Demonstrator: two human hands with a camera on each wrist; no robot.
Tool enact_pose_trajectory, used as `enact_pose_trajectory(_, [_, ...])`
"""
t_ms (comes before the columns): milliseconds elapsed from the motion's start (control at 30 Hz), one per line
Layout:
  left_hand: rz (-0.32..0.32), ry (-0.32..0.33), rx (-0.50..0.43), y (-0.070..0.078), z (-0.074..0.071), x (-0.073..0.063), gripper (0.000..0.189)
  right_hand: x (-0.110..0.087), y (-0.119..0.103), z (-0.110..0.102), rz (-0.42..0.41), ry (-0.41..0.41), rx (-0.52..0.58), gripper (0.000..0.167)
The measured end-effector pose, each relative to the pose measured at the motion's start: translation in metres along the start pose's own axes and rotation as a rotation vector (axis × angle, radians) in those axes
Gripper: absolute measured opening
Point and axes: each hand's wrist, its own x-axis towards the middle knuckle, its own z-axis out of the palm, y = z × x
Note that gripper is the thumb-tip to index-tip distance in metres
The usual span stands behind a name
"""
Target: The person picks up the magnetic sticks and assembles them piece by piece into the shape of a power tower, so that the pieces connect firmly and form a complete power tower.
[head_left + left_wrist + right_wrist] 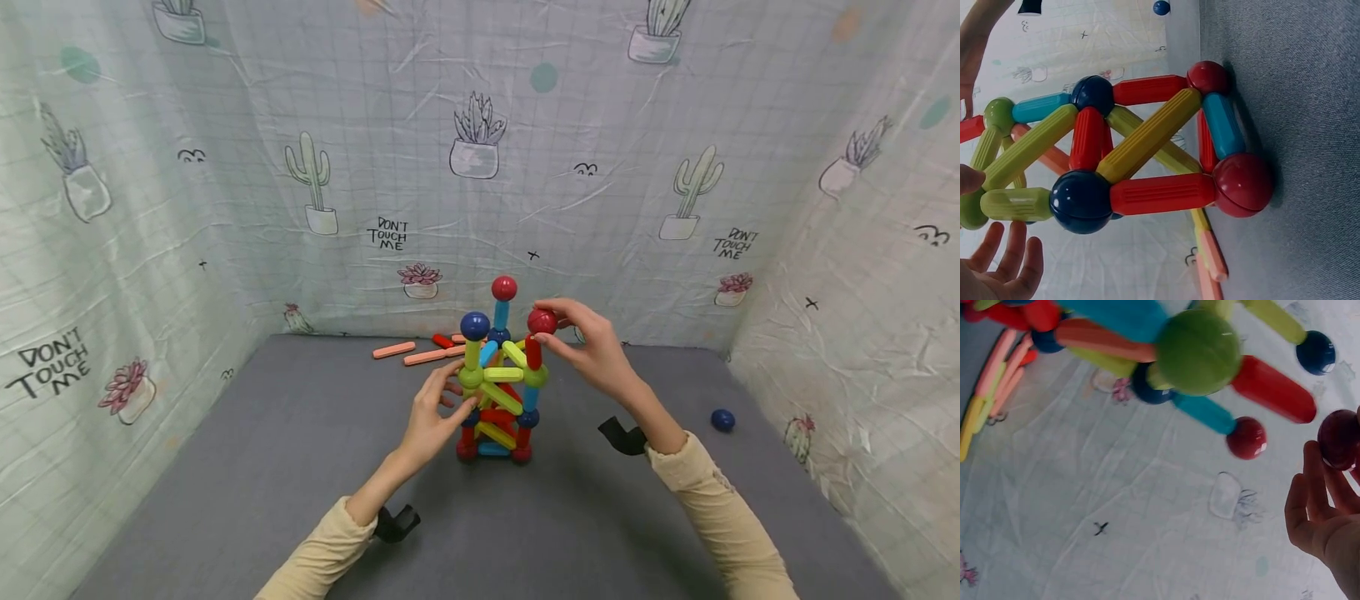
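Tower (503,375) of rods and balls stands upright on the grey table (300,467), roughly mid-table, close to the back; red balls at its foot, blue balls a level up, green balls above those. Held ball (542,322), red, is at the tower's right front corner, by the top end of a short red rod (533,353) that rises from a green ball (536,375); right wrist view shows a small gap between ball and rod, so not touching. Right hand (600,343) pinches that ball at the fingertips, thumb on the near side. Left hand (431,423) has the tower's left front column between thumb and bent fingers, around the green ball and rod level; can't tell how firmly, or whether every finger touches. Over that column a yellow-green rod (472,354) carries a blue ball (475,326); at the back a light blue rod (501,315) carries another red ball (504,288), the highest one. Loose rods (393,350), mostly salmon, lie behind and left of the tower, partly hidden by it. Spare ball (723,420), blue, sits well apart on the right. Beige sleeves (330,542), black straps (624,436) near both wrists. Pale sheet (525,217) with potted plants and "DON'T TOUCH ME" print hangs behind and at both sides
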Motion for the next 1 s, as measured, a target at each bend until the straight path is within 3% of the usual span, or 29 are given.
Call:
enact_pose_trajectory(200, [-0.013,-0.013,0.002,0.004,0.000,-0.001,0.055,0.000,-0.002,0.002,0.002,-0.064,0.003,0.041])
enact_pose_trajectory(333, [-0.033,-0.053,0.010,0.003,0.001,-0.003,0.064,-0.004,-0.001,0.001,0.048,-0.038,-0.011,0.041])
enact_pose_trajectory(533, [-0.097,-0.106,0.063,0.000,0.000,-0.011,0.079,-0.016,0.004,0.004,0.159,-0.050,0.075,0.060])
enact_pose_trajectory(633, [-0.153,-0.121,0.081,-0.003,0.000,-0.015,0.070,-0.026,0.010,0.010,0.261,-0.108,0.148,0.063])
enact_pose_trajectory(800, [-0.224,-0.150,0.096,-0.006,0.002,-0.018,0.045,-0.044,0.018,0.023,0.409,-0.254,0.212,0.048])
enact_pose_trajectory(1000, [-0.222,-0.140,0.080,-0.009,0.005,-0.017,0.040,-0.053,0.019,0.030,0.447,-0.227,0.241,0.041])
